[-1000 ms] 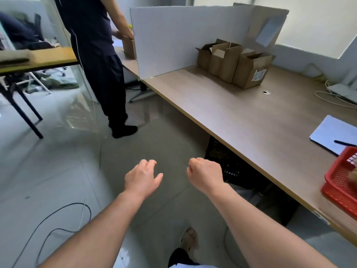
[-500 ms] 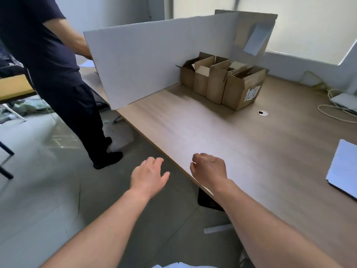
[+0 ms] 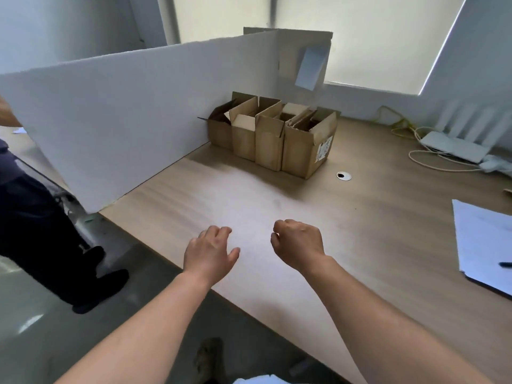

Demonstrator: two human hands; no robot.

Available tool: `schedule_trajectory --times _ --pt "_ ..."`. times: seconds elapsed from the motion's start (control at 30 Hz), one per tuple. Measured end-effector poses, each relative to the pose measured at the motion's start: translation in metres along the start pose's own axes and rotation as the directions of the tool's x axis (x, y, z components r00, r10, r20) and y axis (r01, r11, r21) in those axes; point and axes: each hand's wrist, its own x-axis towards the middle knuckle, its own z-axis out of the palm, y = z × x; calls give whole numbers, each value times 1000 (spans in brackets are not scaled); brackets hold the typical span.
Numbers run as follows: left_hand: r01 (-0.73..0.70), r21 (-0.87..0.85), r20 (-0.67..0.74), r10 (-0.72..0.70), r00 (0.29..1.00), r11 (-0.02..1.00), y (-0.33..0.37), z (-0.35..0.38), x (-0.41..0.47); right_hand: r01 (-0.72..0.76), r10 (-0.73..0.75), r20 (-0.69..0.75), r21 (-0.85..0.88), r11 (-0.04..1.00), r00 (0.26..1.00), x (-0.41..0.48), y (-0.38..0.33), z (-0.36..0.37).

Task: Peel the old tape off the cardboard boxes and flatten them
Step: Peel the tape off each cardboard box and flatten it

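Approach step: bare left hand [image 3: 209,252] relaxed, right hand [image 3: 297,242] fisted, seemingly empty, above the pale wooden tabletop [image 3: 360,231]; next, reach the far open brown cardboard boxes [image 3: 273,137].

We record both hands empty over the near edge of the wooden table [image 3: 360,231], the left hand [image 3: 207,256] relaxed and the right hand [image 3: 297,243] curled into a fist, well apart from the open cardboard boxes [image 3: 274,139] standing in a row beside the white divider panel [image 3: 124,120].

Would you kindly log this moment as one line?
left hand: open, empty | right hand: curled, empty | cardboard boxes: upright on table, untouched
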Motion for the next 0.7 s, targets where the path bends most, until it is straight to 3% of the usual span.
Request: schedule_trajectory --times 0.47,0.7 --pt "-288 -76 7 289 957 955 -58 -5 249 -289 288 -23 -69 955 957 189 -10 23" --pt "-450 -135 -22 451 892 883 -43 -3 368 -380 378 -36 -110 919 925 253 11 40"
